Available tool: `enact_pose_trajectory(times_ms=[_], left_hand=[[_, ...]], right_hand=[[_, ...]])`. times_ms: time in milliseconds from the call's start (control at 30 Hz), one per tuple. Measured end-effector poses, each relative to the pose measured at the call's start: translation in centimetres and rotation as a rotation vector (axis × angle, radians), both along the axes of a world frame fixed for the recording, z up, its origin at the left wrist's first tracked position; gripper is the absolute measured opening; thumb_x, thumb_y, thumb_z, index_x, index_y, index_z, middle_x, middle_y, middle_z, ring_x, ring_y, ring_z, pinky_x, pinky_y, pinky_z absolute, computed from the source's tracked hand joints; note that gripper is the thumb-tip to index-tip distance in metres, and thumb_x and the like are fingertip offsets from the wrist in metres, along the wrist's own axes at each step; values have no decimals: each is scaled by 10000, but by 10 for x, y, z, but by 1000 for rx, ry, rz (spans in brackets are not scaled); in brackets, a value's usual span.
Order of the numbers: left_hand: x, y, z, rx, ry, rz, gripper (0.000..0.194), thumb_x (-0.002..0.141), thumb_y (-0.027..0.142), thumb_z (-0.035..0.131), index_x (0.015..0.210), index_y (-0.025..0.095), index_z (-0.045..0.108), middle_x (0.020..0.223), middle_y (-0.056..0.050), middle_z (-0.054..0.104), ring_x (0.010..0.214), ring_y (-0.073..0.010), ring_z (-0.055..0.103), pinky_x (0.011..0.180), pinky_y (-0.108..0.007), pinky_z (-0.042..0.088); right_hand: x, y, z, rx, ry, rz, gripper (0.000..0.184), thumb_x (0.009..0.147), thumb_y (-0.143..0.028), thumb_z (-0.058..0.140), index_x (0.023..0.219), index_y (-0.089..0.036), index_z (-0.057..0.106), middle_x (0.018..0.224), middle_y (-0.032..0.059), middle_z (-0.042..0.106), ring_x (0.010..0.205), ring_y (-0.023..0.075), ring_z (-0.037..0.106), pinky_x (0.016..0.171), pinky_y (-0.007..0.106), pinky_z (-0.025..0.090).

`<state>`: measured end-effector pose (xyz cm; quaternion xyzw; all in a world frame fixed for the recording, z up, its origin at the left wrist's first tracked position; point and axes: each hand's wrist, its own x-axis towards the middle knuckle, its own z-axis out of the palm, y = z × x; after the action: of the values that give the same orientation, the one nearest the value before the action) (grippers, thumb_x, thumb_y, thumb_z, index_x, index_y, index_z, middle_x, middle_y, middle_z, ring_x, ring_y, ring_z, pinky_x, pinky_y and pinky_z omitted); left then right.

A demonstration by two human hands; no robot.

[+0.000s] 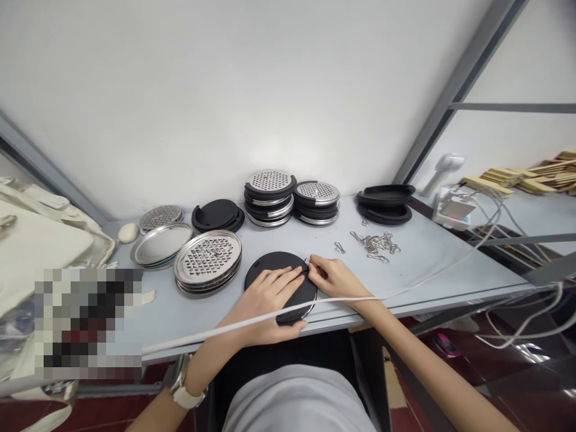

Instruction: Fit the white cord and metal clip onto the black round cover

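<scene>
The left hand (pixel 270 294) lay flat and open on a round black lid (pixel 281 287) at the front edge of the table (pixel 418 264), pressing down so it could not slide. The right hand (pixel 330 277) pinched something tiny at the lid's rim, too small to tell. A pile of little metal clips (pixel 375 243) lay near, easy to reach.

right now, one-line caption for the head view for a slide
Both hands press a round black lid on a grey table beside perforated steel discs.
</scene>
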<state>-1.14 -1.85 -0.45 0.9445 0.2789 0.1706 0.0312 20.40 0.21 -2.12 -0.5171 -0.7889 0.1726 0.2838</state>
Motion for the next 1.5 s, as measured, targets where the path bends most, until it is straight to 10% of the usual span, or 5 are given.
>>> enact_pose_trajectory(times_ms=[1500], left_hand=[[0, 0, 1, -10, -23, -10, 705, 782, 429, 583, 1396, 175, 347, 1437, -91, 374, 1308, -274, 342, 1058, -440, 309]], right_hand=[[0, -1, 3, -7, -14, -6, 135, 823, -185, 446, 690, -189, 469, 540, -61, 448, 465, 73, 371, 511, 189, 274]])
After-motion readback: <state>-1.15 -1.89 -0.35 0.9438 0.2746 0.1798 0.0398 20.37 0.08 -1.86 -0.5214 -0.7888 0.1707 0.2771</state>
